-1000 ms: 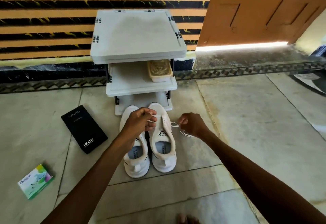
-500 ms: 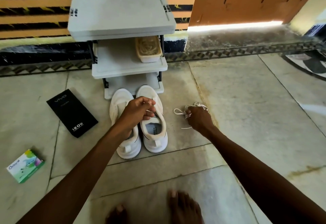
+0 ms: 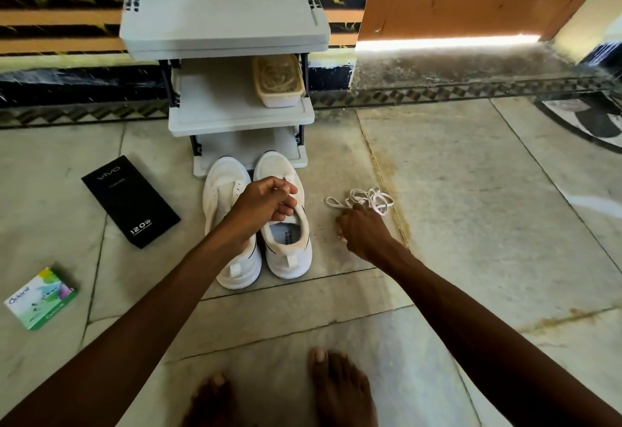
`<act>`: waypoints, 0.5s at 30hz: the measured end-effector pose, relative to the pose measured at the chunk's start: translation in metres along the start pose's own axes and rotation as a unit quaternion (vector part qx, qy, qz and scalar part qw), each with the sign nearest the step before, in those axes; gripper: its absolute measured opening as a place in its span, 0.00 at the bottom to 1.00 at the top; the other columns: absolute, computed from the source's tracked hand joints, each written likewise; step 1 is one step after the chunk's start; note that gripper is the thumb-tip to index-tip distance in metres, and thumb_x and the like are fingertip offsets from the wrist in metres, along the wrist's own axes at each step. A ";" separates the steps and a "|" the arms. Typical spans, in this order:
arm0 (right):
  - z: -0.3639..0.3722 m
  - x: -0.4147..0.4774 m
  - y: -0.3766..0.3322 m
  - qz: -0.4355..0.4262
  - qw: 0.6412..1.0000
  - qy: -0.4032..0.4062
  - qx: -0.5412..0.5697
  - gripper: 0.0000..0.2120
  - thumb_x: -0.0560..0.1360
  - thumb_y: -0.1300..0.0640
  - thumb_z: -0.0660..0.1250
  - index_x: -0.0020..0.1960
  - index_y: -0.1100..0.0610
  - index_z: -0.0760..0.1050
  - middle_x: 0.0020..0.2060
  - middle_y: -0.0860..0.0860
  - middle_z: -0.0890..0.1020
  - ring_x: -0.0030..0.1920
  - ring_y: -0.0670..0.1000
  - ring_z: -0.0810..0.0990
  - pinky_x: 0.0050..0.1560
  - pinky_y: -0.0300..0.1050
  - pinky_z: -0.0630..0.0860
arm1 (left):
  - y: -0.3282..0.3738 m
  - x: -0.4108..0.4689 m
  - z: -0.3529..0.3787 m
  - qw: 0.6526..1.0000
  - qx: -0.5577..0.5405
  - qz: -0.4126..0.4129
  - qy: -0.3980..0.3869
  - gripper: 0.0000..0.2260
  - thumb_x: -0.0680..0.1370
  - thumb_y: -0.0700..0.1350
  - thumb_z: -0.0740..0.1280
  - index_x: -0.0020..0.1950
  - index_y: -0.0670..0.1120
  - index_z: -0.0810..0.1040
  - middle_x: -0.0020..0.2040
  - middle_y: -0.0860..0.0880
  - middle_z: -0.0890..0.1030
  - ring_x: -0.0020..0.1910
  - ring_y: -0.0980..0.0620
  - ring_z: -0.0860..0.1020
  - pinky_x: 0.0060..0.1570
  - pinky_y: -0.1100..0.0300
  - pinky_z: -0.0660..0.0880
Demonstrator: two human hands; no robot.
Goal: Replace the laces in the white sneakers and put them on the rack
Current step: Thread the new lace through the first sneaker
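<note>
Left hand (image 3: 266,201) pinches a sneaker (image 3: 289,253) at the tongue; right hand (image 3: 361,230), loosely curled, holds nothing beside the loose lace (image 3: 369,198).

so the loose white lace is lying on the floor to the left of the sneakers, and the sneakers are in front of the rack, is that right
Not quite. The loose white lace lies on the floor to the right of the sneakers, just beyond the right hand, as the head view shows. The sneakers do stand in front of the rack.
</note>
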State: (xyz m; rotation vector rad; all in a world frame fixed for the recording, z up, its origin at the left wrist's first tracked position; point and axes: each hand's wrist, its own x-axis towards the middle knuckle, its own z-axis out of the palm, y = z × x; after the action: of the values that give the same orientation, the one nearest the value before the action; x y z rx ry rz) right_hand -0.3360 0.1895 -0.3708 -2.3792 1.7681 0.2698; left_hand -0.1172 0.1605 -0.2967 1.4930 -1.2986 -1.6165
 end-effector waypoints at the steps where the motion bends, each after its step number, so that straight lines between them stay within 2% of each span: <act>1: -0.001 0.002 -0.001 -0.007 1.000 -0.006 -0.021 0.11 0.72 0.61 0.67 0.53 0.55 0.79 0.55 0.52 0.80 0.63 0.56 0.72 0.54 0.48 0.71 | -0.001 0.000 0.000 1.000 0.002 0.000 -0.001 0.10 0.83 0.39 0.59 0.47 0.45 0.79 0.41 0.45 0.81 0.38 0.51 0.78 0.39 0.64 0.76; 3: -0.003 0.005 0.000 0.008 1.000 -0.008 -0.021 0.12 0.72 0.61 0.66 0.55 0.56 0.77 0.56 0.53 0.78 0.62 0.57 0.73 0.56 0.49 0.70 | -0.001 0.000 0.000 1.000 -0.001 0.000 -0.003 0.10 0.83 0.39 0.59 0.47 0.45 0.79 0.40 0.46 0.81 0.38 0.51 0.79 0.39 0.64 0.76; 5: -0.005 0.008 0.001 0.060 0.995 0.010 0.083 0.09 0.73 0.63 0.64 0.52 0.56 0.76 0.52 0.54 0.80 0.55 0.57 0.77 0.51 0.48 0.73 | -0.002 -0.001 -0.001 1.000 -0.001 0.000 -0.003 0.10 0.83 0.39 0.59 0.47 0.45 0.79 0.40 0.46 0.82 0.38 0.51 0.79 0.40 0.63 0.76; 7: -0.016 0.010 0.001 0.107 0.961 0.021 0.254 0.06 0.75 0.65 0.62 0.48 0.56 0.75 0.45 0.54 0.82 0.45 0.53 0.81 0.45 0.47 0.79 | -0.005 -0.001 -0.002 1.000 0.004 0.004 0.000 0.07 0.81 0.38 0.62 0.48 0.45 0.79 0.40 0.46 0.82 0.38 0.50 0.79 0.41 0.62 0.77; 8: -0.024 0.010 -0.001 0.123 0.930 0.020 0.346 0.06 0.77 0.65 0.61 0.46 0.57 0.75 0.41 0.54 0.82 0.39 0.48 0.81 0.40 0.43 0.80 | -0.006 0.000 -0.001 1.000 0.009 0.010 -0.002 0.06 0.80 0.37 0.63 0.48 0.44 0.79 0.40 0.45 0.82 0.38 0.50 0.79 0.42 0.61 0.77; 9: -0.033 0.008 -0.003 0.125 0.903 0.023 0.411 0.07 0.78 0.65 0.61 0.45 0.58 0.75 0.37 0.53 0.82 0.34 0.44 0.79 0.35 0.35 0.77 | -0.006 0.000 0.000 1.000 0.017 0.017 -0.005 0.05 0.78 0.35 0.65 0.49 0.43 0.80 0.40 0.45 0.82 0.38 0.50 0.79 0.42 0.60 0.78; 11: -0.051 0.006 -0.007 0.096 0.881 0.028 0.463 0.07 0.77 0.67 0.63 0.44 0.60 0.77 0.35 0.52 0.83 0.29 0.39 0.77 0.33 0.30 0.71 | -0.007 0.001 0.004 0.998 0.044 0.032 -0.007 0.05 0.76 0.35 0.69 0.51 0.42 0.81 0.40 0.43 0.82 0.37 0.49 0.80 0.43 0.59 0.80; 13: -0.064 0.006 -0.011 0.069 0.865 0.027 0.496 0.05 0.75 0.68 0.66 0.44 0.61 0.79 0.34 0.54 0.84 0.30 0.42 0.77 0.35 0.35 0.72 | -0.005 0.002 0.010 0.997 0.056 0.049 -0.006 0.05 0.76 0.36 0.71 0.51 0.41 0.81 0.40 0.42 0.82 0.36 0.48 0.81 0.44 0.56 0.82; 15: -0.072 0.007 -0.012 0.054 0.863 0.027 0.501 0.04 0.74 0.67 0.69 0.43 0.59 0.80 0.34 0.53 0.85 0.35 0.48 0.81 0.41 0.47 0.76 | -0.003 0.003 0.014 0.997 0.038 0.066 -0.004 0.04 0.75 0.37 0.72 0.50 0.41 0.81 0.39 0.42 0.82 0.37 0.46 0.82 0.44 0.53 0.82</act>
State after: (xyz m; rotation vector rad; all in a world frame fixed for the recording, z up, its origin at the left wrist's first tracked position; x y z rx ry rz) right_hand -0.3188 0.1695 -0.3024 -1.5248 1.4872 -0.5828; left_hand -0.1302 0.1630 -0.3019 1.4148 -1.4454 -1.5055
